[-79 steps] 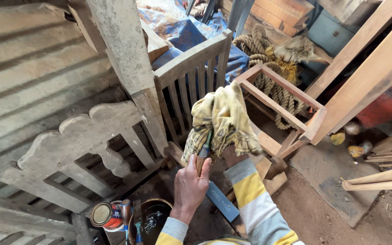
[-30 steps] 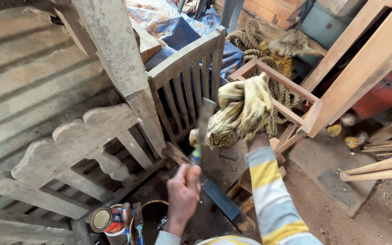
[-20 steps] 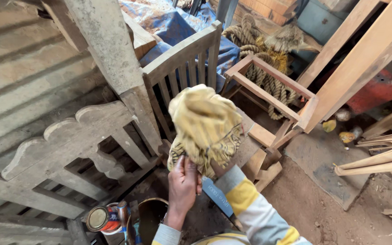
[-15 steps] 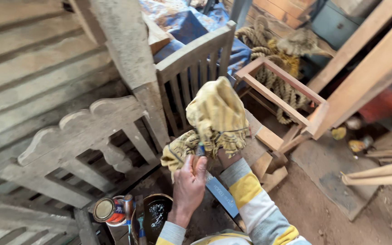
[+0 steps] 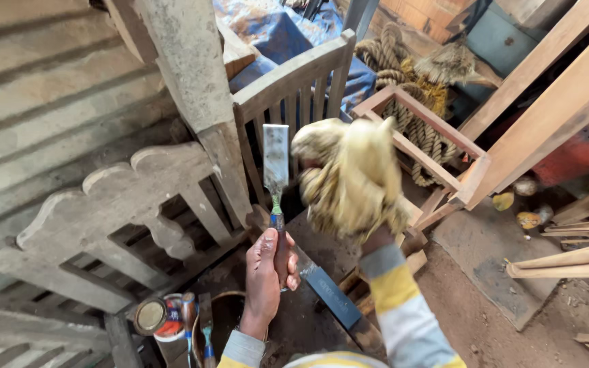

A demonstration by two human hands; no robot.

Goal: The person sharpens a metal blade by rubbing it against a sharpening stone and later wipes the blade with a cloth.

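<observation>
My left hand [image 5: 267,272] grips the handle of a wide flat chisel [image 5: 275,163], its steel blade pointing up and away from me. My right hand is buried inside a bunched yellowish rag [image 5: 352,178], held up just right of the blade and apart from it; only the wrist and striped sleeve [image 5: 393,300] show below the cloth. Both hands are raised in front of a wooden chair back [image 5: 294,88] with vertical slats.
A carved wooden frame [image 5: 117,204] lies at left against weathered planks. A small open wooden frame [image 5: 438,150] with coiled rope [image 5: 403,61] sits at right. A tin can [image 5: 161,317] and a long flat blade [image 5: 332,296] lie below my hands. Timber lengths lean at far right.
The rag had covered the chisel blade; now it has come off to the right, leaving the blade bare. My left hand has kept its hold on the handle.
</observation>
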